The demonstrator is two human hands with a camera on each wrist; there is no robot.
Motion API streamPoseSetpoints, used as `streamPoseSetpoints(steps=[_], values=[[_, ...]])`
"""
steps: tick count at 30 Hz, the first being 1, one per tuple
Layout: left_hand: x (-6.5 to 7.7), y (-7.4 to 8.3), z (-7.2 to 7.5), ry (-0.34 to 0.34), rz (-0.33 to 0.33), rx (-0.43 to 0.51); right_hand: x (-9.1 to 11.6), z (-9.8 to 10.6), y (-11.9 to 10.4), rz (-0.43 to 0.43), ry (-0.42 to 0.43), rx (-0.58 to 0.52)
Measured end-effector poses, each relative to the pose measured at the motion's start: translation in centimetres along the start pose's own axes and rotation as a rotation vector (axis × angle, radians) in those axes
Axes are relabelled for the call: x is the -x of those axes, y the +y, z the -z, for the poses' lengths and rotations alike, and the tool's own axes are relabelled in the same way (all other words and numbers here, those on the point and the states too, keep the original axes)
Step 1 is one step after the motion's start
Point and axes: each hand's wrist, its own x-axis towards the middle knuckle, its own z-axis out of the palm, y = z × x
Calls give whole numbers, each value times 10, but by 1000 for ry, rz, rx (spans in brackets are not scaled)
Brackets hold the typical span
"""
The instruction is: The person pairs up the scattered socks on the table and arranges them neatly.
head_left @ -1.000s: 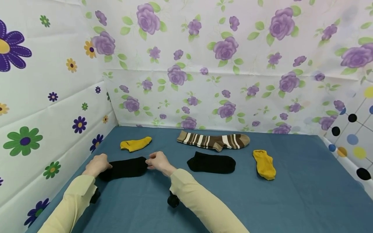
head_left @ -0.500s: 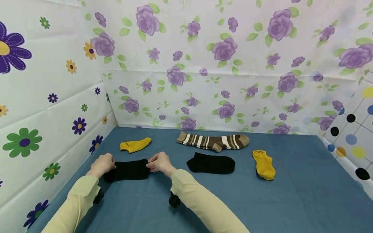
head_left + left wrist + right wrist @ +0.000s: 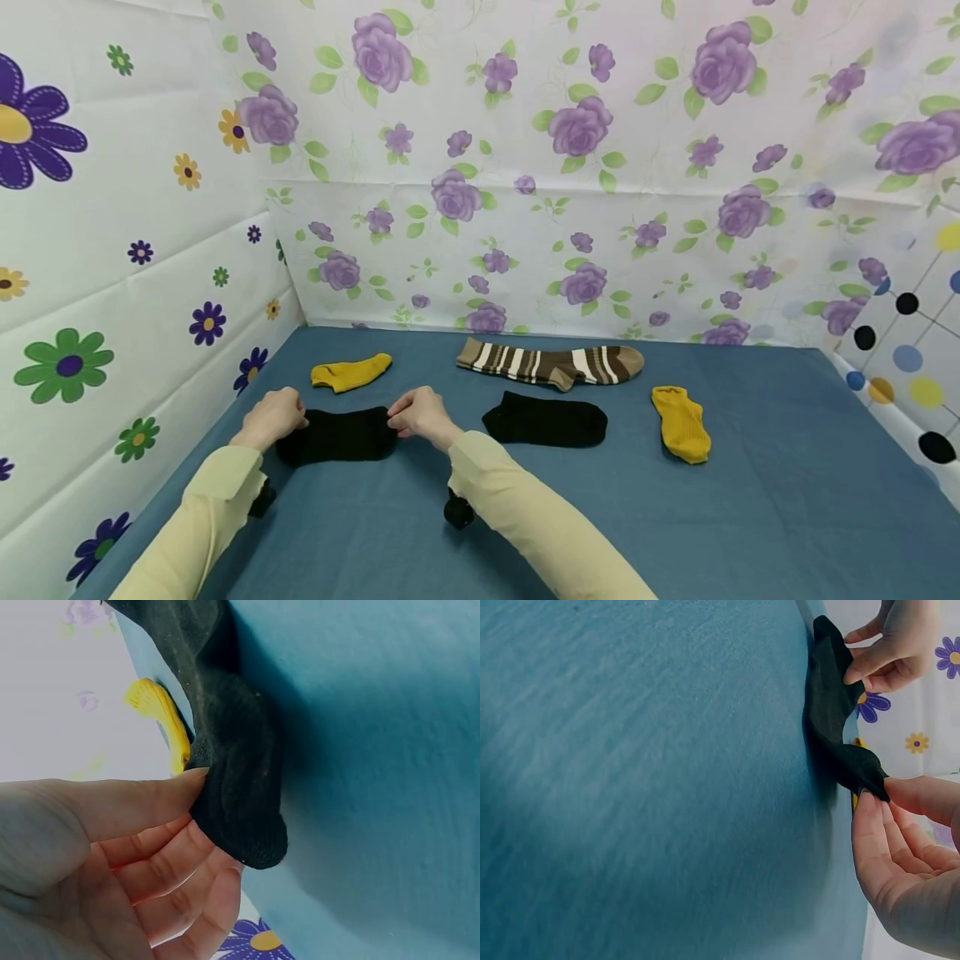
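A black sock point(image 3: 341, 435) is stretched sideways between both hands on the left of the blue cloth. My left hand point(image 3: 272, 417) pinches its left end between thumb and fingers; the left wrist view shows the thumb on top of the black fabric point(image 3: 240, 765). At the opposite end, my right hand point(image 3: 422, 415) pinches the edge with thumb and fingertips. In the right wrist view the sock point(image 3: 832, 697) sags in a slight wave between the two hands, close over the cloth. Another black sock point(image 3: 546, 419) lies flat to the right of my right hand.
Behind the held sock lies a small yellow sock point(image 3: 351, 372). A striped brown sock point(image 3: 551, 364) is at the back, and a second yellow sock point(image 3: 681, 423) lies farther right. Flowered sheets point(image 3: 450, 250) rise along the blue cloth's point(image 3: 787, 500) back and left edges.
Both hands have shifted a little to the right, carrying the black sock with them. The other socks stay where they were.
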Motion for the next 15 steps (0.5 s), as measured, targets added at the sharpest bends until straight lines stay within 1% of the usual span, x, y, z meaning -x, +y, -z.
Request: streamPoseSetpoints(steps=[7, 11, 15], values=[[-9, 21, -1, 0, -26, -5, 0, 17, 3, 9, 20, 50], [-11, 31, 0, 9, -43, -20, 1, 24, 2, 12, 17, 67], [-14, 42, -1, 4, -41, -36, 2, 32, 2, 14, 24, 92]])
